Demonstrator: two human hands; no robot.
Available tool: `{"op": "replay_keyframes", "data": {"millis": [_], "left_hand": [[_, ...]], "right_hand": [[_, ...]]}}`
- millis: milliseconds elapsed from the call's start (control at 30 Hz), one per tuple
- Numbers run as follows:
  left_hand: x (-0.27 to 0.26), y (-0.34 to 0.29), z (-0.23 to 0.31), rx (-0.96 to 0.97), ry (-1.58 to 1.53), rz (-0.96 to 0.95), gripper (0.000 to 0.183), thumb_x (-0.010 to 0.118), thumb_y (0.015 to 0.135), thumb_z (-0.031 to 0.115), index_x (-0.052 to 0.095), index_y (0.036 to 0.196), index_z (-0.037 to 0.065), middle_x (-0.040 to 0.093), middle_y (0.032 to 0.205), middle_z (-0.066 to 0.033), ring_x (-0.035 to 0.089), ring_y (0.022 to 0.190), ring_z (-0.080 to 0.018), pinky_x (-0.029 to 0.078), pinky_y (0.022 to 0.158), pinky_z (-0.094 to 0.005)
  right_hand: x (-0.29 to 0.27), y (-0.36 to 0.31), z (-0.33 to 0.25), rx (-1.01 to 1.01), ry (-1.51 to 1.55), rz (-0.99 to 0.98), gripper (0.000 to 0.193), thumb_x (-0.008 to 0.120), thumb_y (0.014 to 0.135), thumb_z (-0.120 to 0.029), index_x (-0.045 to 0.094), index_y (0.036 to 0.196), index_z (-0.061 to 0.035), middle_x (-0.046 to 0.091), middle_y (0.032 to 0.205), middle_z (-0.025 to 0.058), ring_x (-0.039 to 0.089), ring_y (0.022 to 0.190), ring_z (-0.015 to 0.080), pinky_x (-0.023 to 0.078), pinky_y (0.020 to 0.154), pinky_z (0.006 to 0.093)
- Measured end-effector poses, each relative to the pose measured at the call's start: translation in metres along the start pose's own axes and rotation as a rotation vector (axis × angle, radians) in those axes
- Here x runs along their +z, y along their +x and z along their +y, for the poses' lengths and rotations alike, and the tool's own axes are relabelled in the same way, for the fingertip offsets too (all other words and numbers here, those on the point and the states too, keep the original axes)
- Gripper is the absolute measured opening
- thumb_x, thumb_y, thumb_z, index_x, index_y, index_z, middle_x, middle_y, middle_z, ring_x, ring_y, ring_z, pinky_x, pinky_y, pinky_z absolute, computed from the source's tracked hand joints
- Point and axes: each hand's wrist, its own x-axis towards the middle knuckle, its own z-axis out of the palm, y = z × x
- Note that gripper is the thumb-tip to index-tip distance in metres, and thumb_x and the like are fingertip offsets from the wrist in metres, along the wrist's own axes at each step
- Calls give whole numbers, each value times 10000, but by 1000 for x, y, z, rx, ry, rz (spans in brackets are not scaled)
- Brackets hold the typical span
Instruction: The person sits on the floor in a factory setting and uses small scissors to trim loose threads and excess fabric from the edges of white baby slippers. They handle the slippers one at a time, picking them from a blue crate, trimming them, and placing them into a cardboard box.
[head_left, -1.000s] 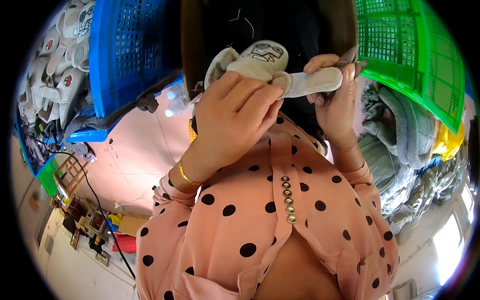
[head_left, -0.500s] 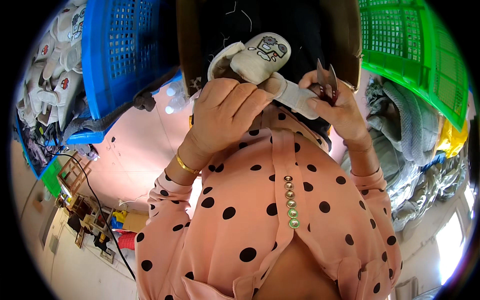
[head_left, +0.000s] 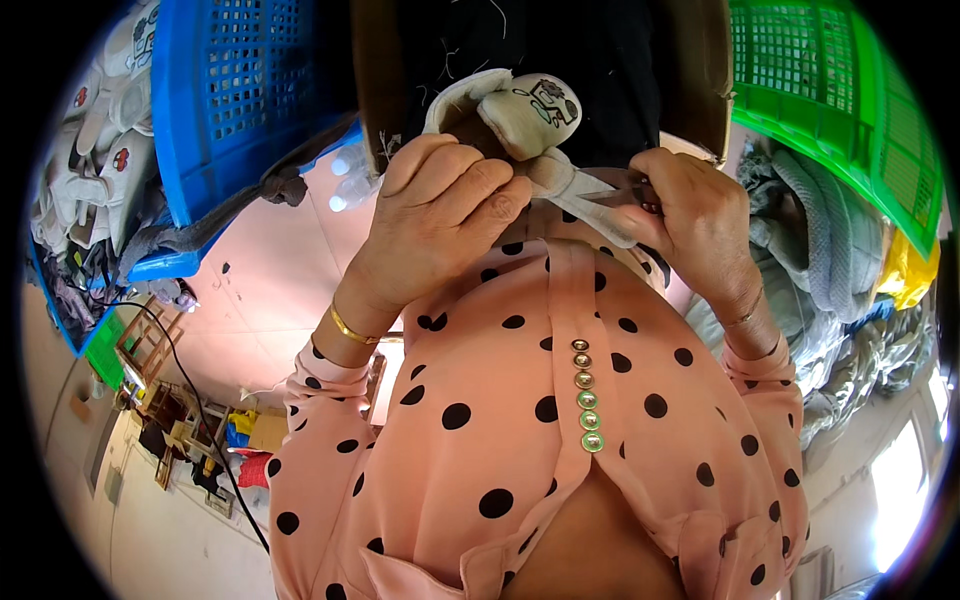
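A small off-white cloth shoe [head_left: 532, 112] with a printed cartoon design on its toe sits in front of my body. My left hand [head_left: 450, 215] is closed on it, knuckles up, with its fingertips hidden. A second pale shoe piece [head_left: 568, 185], seemingly the other of the pair, runs from my left fingers towards my right hand. My right hand [head_left: 695, 220] is closed round a pair of snips [head_left: 598, 184], whose pale blades point left along this piece. Most of the snips' handle is hidden in the palm. My right thumb lies at the piece's far end.
A blue plastic basket [head_left: 185, 120] stands at the left, beside a heap of similar pale shoes [head_left: 125, 165]. At the right is a green basket [head_left: 800, 60] above grey cloth bundles [head_left: 820, 235]. Cardboard box walls [head_left: 692, 75] flank my dark-clothed lap. Loose threads lie on the lap.
My right hand has turned over, swinging the snips' blades from pointing up to pointing left against the pale shoe piece. The printed shoe has tilted slightly in my left hand.
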Motion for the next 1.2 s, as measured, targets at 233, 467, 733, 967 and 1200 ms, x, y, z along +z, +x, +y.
{"op": "replay_keyframes", "data": {"millis": [233, 467, 733, 967, 1200], "left_hand": [[-1, 5, -3, 9, -23, -2, 248, 747, 667, 148, 721, 913, 129, 633, 920, 17, 570, 885, -173, 425, 880, -355], [2, 4, -3, -9, -26, -4, 223, 736, 683, 130, 699, 904, 126, 615, 925, 30, 561, 904, -170, 419, 900, -350], [5, 3, -6, -4, -37, 31, 247, 777, 660, 129, 711, 898, 125, 633, 907, 20, 570, 870, -173, 427, 844, -359], [4, 5, -9, -25, -59, 61, 261, 795, 639, 96, 710, 885, 112, 626, 883, 8, 567, 858, -196, 427, 826, -370], [-6, 13, -5, -115, -353, 32, 262, 781, 626, 19, 695, 870, 61, 616, 840, -26, 568, 791, -225, 458, 708, -348]], "right_hand": [[-1, 13, -2, -129, -190, -63, 417, 683, 815, -485, 510, 748, -111, 512, 622, 10, 568, 587, 181, 456, 528, 304], [-1, 12, -2, -121, -219, -89, 409, 684, 815, -479, 512, 756, -112, 512, 628, 10, 564, 592, 172, 455, 531, 295], [10, 16, 4, -201, -166, -25, 387, 695, 810, -457, 531, 773, -109, 506, 625, 16, 564, 595, 179, 447, 522, 310], [35, 6, 11, 122, 439, -131, 431, 644, 902, -464, 592, 896, -36, 604, 700, 62, 585, 604, 183, 456, 552, 289], [37, -4, -5, 570, 1169, -261, 432, 593, 966, -436, 587, 906, -8, 543, 702, 0, 499, 650, 70, 426, 576, 228]]}}
